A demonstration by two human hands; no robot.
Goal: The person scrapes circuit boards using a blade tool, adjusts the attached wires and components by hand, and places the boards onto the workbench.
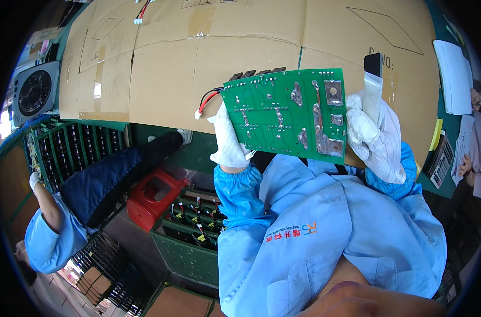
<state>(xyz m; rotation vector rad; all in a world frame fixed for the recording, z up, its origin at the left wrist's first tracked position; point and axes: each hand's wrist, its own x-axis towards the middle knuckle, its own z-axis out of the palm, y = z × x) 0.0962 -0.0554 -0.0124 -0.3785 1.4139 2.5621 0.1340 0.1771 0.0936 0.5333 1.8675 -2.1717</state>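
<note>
A green circuit board (272, 119) is held up over the cardboard, its soldered side with silvery pads and blobs facing up. My left hand (230, 137), in a white glove, grips the board's left edge; most of its fingers are hidden behind it. Black parts (259, 73) stick out past the far edge, and red and black wires with a white connector (198, 114) hang at the left. My gloved right hand (376, 134) is closed around a flat brush (373, 87), black tip upward, just right of the board.
Cardboard sheets (161, 74) cover the table, with another wired connector (138, 21) at the far edge. A fan (33, 92) stands left. Racks of boards (190, 222), a red stool (155, 195) and a co-worker (61, 227) are at lower left. Papers (454, 76) and a calculator (440, 165) lie right.
</note>
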